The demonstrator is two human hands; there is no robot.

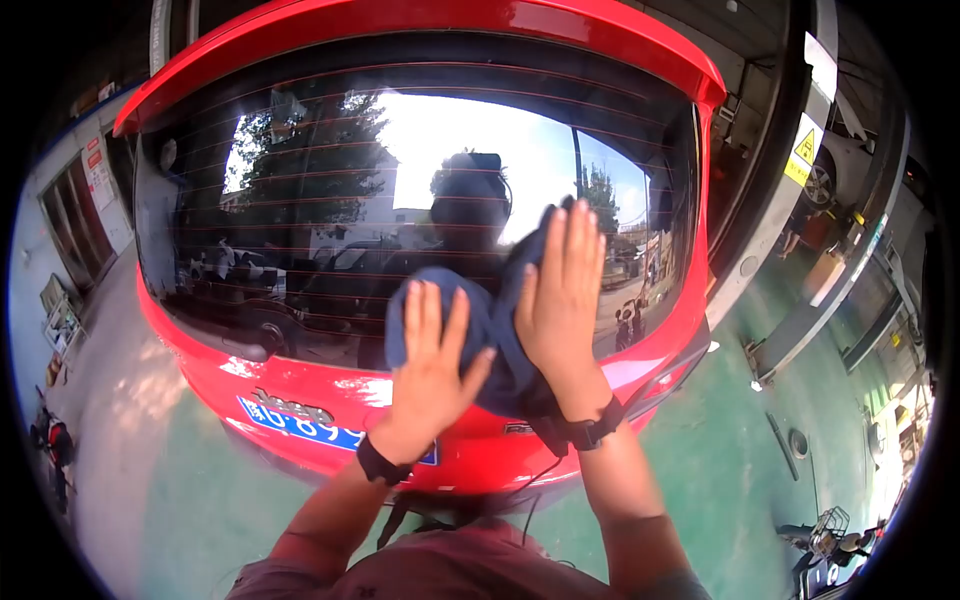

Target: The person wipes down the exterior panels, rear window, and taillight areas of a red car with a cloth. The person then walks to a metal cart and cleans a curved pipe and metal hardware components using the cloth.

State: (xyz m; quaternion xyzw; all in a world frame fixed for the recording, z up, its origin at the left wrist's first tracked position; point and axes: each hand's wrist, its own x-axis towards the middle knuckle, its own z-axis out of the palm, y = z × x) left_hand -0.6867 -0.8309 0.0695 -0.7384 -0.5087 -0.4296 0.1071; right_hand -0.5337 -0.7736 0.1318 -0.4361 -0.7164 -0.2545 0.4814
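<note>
A red car stands with its rear towards me, and its dark rear window reflects trees, sky and a head. My left hand lies with fingers spread on a dark blue cloth at the lower middle of the window. To its right and higher, my right hand is stretched out flat over the glass, its palm against another part of the blue cloth or its reflection; I cannot tell which. Both wrists wear black bands.
The rear wiper sits at the window's lower left. A grey lift post with a yellow warning sign rises at the right. Farther right are a wheeled vehicle and a round object on the green floor.
</note>
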